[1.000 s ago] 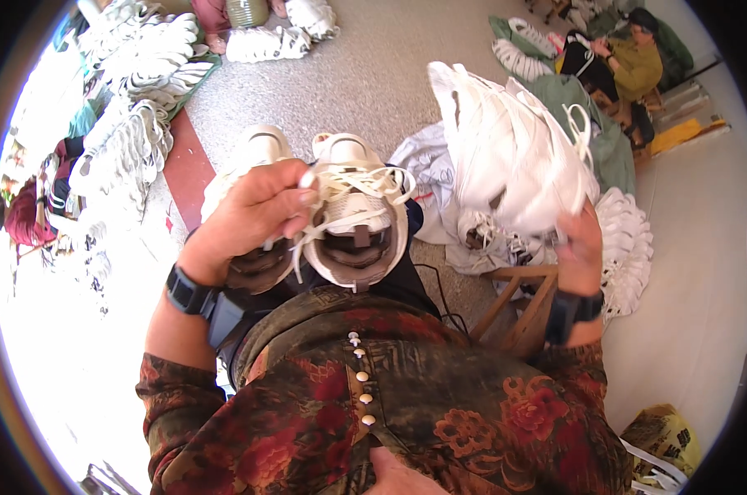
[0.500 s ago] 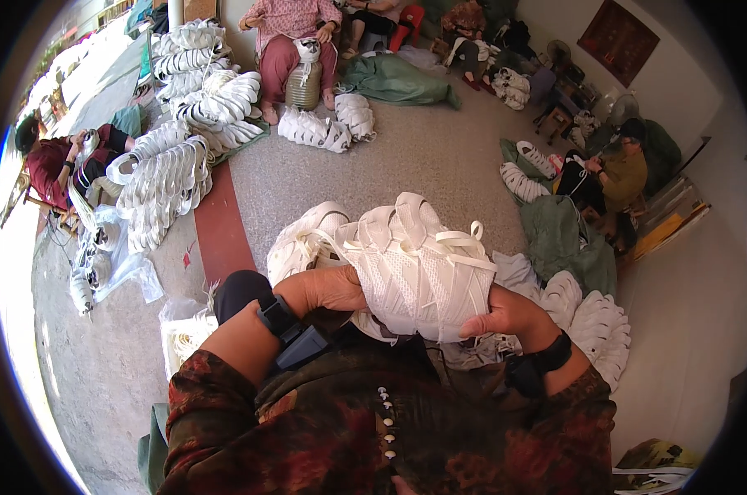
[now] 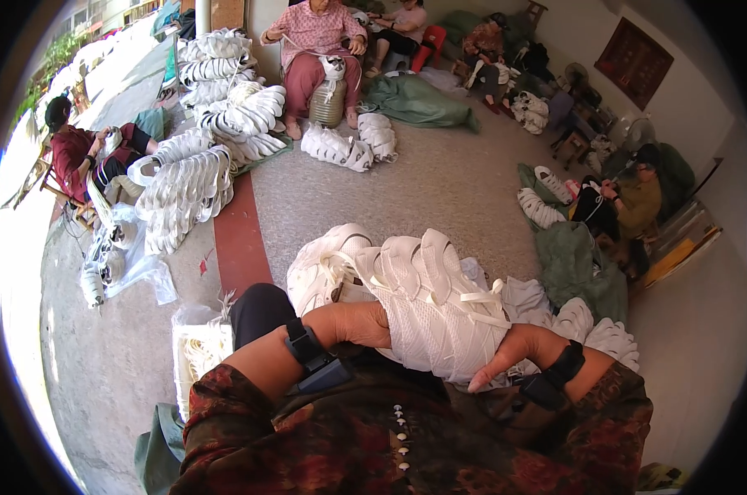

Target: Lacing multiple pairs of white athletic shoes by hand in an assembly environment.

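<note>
In front of my chest I hold a nested stack of white mesh shoe uppers (image 3: 439,318) with pale laces threaded through them. My left hand (image 3: 357,323) is closed on the left end of the stack, its fingers hidden behind the uppers. At the right end, my right hand (image 3: 514,353) has its thumb lying along the mesh, with the fingers underneath out of sight. A loop of lace (image 3: 487,299) stands up near the right side. Just beyond my left hand rests another bunch of white uppers (image 3: 328,264), laced too.
To my left stands a clear plastic-lined box of pale laces (image 3: 204,351). Green sacks (image 3: 584,264) and more uppers (image 3: 609,340) lie to the right. Large piles of uppers (image 3: 188,194) are at the far left. Several seated co-workers, including a person in pink (image 3: 322,37), work around the room.
The held stack sits lower in the picture and slightly to the right, as does most of the scene. Both hands stay on the stack.
</note>
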`<action>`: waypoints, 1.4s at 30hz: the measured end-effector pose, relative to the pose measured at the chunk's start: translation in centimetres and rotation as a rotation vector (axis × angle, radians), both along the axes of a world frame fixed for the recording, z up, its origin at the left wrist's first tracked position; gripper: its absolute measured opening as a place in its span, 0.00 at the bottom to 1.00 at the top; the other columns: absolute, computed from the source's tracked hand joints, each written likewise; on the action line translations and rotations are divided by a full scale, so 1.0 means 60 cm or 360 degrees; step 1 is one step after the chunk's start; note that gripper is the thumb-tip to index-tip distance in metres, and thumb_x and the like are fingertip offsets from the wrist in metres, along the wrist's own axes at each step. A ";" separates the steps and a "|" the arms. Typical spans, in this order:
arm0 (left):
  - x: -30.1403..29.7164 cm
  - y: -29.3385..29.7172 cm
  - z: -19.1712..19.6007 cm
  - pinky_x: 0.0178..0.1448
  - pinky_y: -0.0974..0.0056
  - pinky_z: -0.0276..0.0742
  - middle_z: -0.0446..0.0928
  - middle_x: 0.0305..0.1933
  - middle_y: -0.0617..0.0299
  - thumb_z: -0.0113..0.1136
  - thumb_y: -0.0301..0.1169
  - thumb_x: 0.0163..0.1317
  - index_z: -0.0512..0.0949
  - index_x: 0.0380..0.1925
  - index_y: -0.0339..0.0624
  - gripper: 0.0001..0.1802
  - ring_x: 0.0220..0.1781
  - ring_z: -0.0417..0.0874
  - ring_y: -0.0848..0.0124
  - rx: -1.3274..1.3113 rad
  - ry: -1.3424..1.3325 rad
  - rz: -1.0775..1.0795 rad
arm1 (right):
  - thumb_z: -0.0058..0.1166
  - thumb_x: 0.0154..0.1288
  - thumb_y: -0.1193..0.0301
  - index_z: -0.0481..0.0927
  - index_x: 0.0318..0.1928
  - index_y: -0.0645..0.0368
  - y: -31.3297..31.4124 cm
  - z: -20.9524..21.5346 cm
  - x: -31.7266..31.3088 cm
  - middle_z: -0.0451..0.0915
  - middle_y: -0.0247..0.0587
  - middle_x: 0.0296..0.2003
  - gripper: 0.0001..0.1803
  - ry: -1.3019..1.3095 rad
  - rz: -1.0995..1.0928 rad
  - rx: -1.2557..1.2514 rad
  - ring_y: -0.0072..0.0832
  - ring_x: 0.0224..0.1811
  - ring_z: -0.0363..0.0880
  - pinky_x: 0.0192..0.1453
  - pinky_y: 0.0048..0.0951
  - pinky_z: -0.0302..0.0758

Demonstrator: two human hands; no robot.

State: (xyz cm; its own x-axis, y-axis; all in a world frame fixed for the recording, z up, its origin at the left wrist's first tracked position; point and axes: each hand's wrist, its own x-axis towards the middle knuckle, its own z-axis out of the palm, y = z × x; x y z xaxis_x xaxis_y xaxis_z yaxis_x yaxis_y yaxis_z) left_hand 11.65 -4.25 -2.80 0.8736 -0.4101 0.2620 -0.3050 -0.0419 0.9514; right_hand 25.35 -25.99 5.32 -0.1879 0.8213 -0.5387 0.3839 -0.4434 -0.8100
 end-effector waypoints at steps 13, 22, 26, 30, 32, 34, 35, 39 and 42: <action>0.000 -0.001 0.006 0.65 0.62 0.59 0.70 0.57 0.54 0.58 0.27 0.55 0.70 0.53 0.39 0.23 0.60 0.67 0.64 0.0224 0.0017 0.0153 | 0.69 0.42 0.60 0.65 0.58 0.61 -0.009 0.021 -0.044 0.69 0.46 0.55 0.42 -0.0247 -0.0083 0.0212 0.36 0.58 0.66 0.62 0.32 0.61; 0.055 0.024 -0.030 0.45 0.68 0.72 0.79 0.36 0.61 0.56 0.22 0.55 0.76 0.36 0.32 0.08 0.38 0.77 0.71 -0.0065 -0.0197 0.0729 | 0.70 0.33 0.65 0.55 0.61 0.66 -0.040 0.053 -0.079 0.66 0.47 0.54 0.53 -0.0008 -0.0958 0.0685 0.35 0.56 0.66 0.60 0.35 0.63; 0.051 0.033 -0.024 0.36 0.76 0.68 0.74 0.29 0.71 0.53 0.24 0.60 0.75 0.31 0.35 0.03 0.30 0.70 0.84 -0.0464 -0.0030 0.1125 | 0.68 0.36 0.59 0.59 0.60 0.65 -0.024 0.068 -0.080 0.66 0.49 0.56 0.50 -0.0551 -0.0557 0.0566 0.40 0.60 0.63 0.64 0.36 0.58; 0.032 0.023 0.006 0.36 0.77 0.67 0.72 0.30 0.72 0.54 0.26 0.61 0.73 0.31 0.37 0.04 0.32 0.70 0.83 -0.0776 0.0055 0.1100 | 0.64 0.43 0.53 0.65 0.57 0.61 0.019 0.015 -0.091 0.64 0.53 0.57 0.43 -0.1090 -0.0006 0.0534 0.46 0.62 0.58 0.67 0.36 0.53; 0.023 0.021 0.016 0.36 0.77 0.67 0.72 0.30 0.72 0.54 0.27 0.60 0.74 0.32 0.37 0.04 0.31 0.69 0.84 -0.0799 -0.0031 0.0868 | 0.63 0.43 0.53 0.65 0.57 0.60 0.048 0.009 -0.088 0.65 0.52 0.57 0.42 -0.1030 0.0041 0.0531 0.46 0.62 0.59 0.66 0.35 0.54; 0.019 0.012 0.024 0.36 0.77 0.67 0.72 0.31 0.72 0.54 0.27 0.60 0.74 0.32 0.38 0.04 0.31 0.69 0.84 -0.0820 -0.0118 0.0618 | 0.64 0.42 0.54 0.66 0.57 0.59 0.066 0.019 -0.076 0.66 0.50 0.56 0.42 -0.0884 0.0012 0.0273 0.44 0.61 0.61 0.65 0.34 0.57; 0.018 0.003 0.027 0.35 0.78 0.66 0.72 0.31 0.72 0.54 0.27 0.60 0.75 0.33 0.38 0.05 0.30 0.68 0.85 -0.0641 -0.0226 0.0556 | 0.64 0.42 0.54 0.66 0.57 0.59 0.066 0.018 -0.075 0.66 0.50 0.56 0.42 -0.0886 0.0005 0.0272 0.44 0.61 0.61 0.65 0.34 0.57; 0.019 -0.014 0.030 0.32 0.79 0.62 0.72 0.29 0.72 0.55 0.27 0.60 0.77 0.36 0.39 0.06 0.28 0.66 0.87 -0.0626 -0.0199 0.0432 | 0.65 0.40 0.59 0.65 0.58 0.60 0.055 0.011 -0.050 0.66 0.49 0.57 0.42 -0.0791 -0.0004 0.0250 0.40 0.60 0.63 0.64 0.32 0.59; 0.009 0.008 0.020 0.26 0.80 0.58 0.71 0.25 0.74 0.54 0.28 0.59 0.77 0.35 0.40 0.06 0.22 0.64 0.87 -0.1144 0.0201 0.0644 | 0.66 0.39 0.60 0.66 0.57 0.61 0.061 0.008 -0.044 0.68 0.50 0.55 0.42 -0.0778 -0.0168 0.0146 0.41 0.59 0.65 0.63 0.32 0.60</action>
State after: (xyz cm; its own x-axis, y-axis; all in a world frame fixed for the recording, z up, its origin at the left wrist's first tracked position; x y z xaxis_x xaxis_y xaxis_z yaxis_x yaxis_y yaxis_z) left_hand 12.16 -3.78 -1.59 0.9579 0.1716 0.2303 -0.2862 0.5052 0.8141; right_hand 22.73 -22.36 5.79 0.1549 0.8701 -0.4678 0.6845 -0.4360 -0.5843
